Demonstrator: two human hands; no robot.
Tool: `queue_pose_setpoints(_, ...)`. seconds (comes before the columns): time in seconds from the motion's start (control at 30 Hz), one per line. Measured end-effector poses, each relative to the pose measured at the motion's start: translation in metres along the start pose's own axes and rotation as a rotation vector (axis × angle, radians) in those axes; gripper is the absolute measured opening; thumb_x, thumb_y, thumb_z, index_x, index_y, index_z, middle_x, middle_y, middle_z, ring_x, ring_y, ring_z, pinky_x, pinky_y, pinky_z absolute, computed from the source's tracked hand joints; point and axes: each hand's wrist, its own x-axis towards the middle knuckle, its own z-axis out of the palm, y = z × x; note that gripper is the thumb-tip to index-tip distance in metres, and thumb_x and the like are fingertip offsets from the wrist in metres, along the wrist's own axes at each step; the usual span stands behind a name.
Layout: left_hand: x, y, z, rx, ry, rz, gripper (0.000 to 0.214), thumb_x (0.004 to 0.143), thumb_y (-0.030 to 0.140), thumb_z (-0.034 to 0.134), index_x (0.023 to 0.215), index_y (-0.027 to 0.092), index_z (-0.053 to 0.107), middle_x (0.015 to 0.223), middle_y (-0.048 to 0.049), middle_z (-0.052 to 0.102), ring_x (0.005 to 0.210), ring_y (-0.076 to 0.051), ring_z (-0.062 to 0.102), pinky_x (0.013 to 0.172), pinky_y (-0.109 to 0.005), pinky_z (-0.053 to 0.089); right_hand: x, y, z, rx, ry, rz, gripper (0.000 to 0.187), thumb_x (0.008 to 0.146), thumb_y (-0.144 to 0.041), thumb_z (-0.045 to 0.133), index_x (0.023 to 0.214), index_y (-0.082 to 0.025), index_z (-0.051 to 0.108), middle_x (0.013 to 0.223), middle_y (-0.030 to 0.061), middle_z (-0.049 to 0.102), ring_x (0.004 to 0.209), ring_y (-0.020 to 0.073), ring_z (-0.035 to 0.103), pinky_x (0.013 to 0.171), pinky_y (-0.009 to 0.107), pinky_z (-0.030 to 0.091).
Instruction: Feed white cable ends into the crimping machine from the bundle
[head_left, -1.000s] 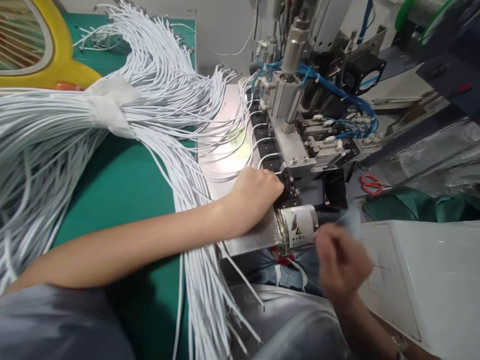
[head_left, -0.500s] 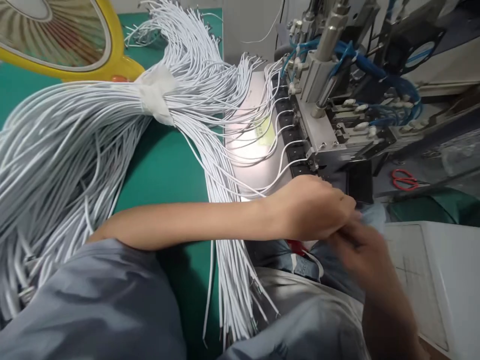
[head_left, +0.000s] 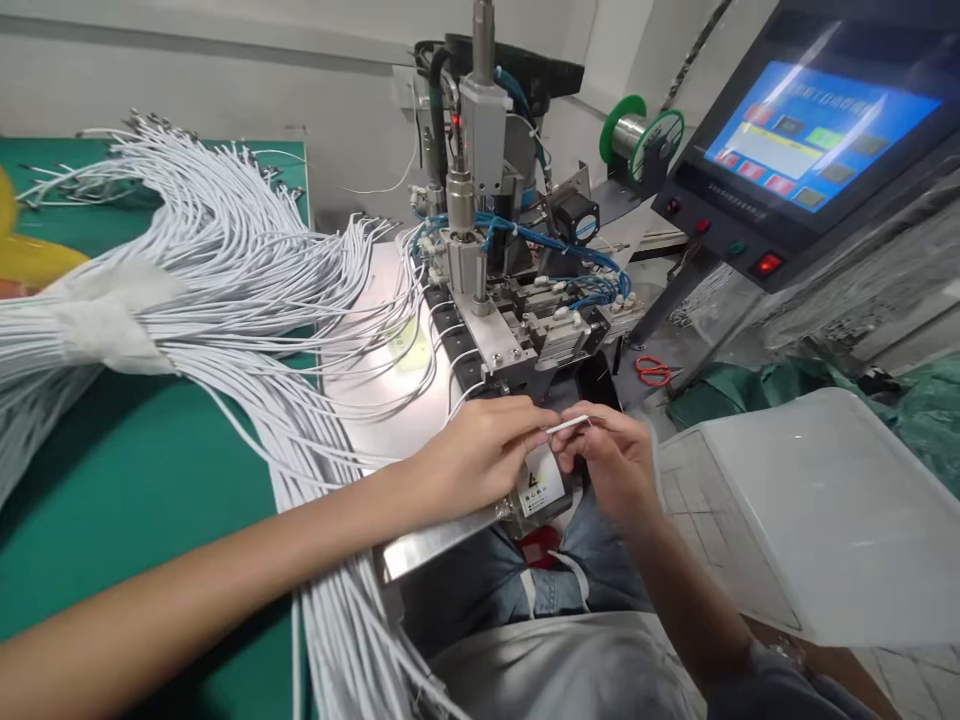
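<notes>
Between my two hands a white cable end is pinched, its tip pointing right. My left hand has thumb and fingers closed on the cable. My right hand grips near the tip, where thin wire ends show faintly. Both hands are in front of a metal machine with a row of black slots, where several white cables lie. A large bundle of white cables, wrapped with a whitish band, spreads over the green table mat and under my left forearm.
A control panel with a lit screen stands at the upper right. A wire spool sits behind the machine. Red-handled scissors lie right of it. A white bin stands at my right. Part of a yellow fan shows at left.
The view has swung up and to the right, bringing the screen and spool in. My hands have moved in front of the machine, and the cable end between them now shows.
</notes>
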Motion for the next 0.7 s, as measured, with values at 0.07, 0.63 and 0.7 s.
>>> queue_pose_setpoints(0.07,0.000,0.001,-0.001,-0.015,-0.012,-0.004,0.020,0.089,0.010,0.044,0.093,0.014,0.063,0.074,-0.0015,0.060,0.064,-0.008,0.053,0.058,-0.017,0.040,0.001,0.001,-0.001,0.004,-0.019,-0.033,0.023,0.084,-0.038,0.057,0.094,-0.022,0.070,0.075,0.0034,0.063,0.059,0.0117,0.056,0.046,0.023,0.043)
queue_pose_setpoints(0.63,-0.002,-0.001,0.004,-0.164,-0.056,-0.136,0.025,0.087,0.009,0.042,0.074,0.013,0.063,0.063,-0.0002,0.056,0.058,-0.008,0.052,0.056,-0.018,0.040,0.008,-0.020,0.001,-0.477,-0.019,-0.224,0.012,0.080,-0.024,0.062,0.079,-0.018,0.072,0.069,0.0028,0.062,0.059,0.0109,0.052,0.048,0.023,0.037)
queue_pose_setpoints(0.7,-0.002,-0.003,0.003,-0.062,-0.107,-0.086,0.025,0.083,0.006,0.039,0.081,0.013,0.063,0.068,-0.0012,0.055,0.062,-0.010,0.051,0.056,-0.019,0.040,0.012,-0.027,-0.002,-0.541,-0.071,-0.176,0.012,0.079,-0.024,0.063,0.074,-0.017,0.071,0.065,0.0021,0.059,0.056,0.0101,0.050,0.046,0.022,0.035)
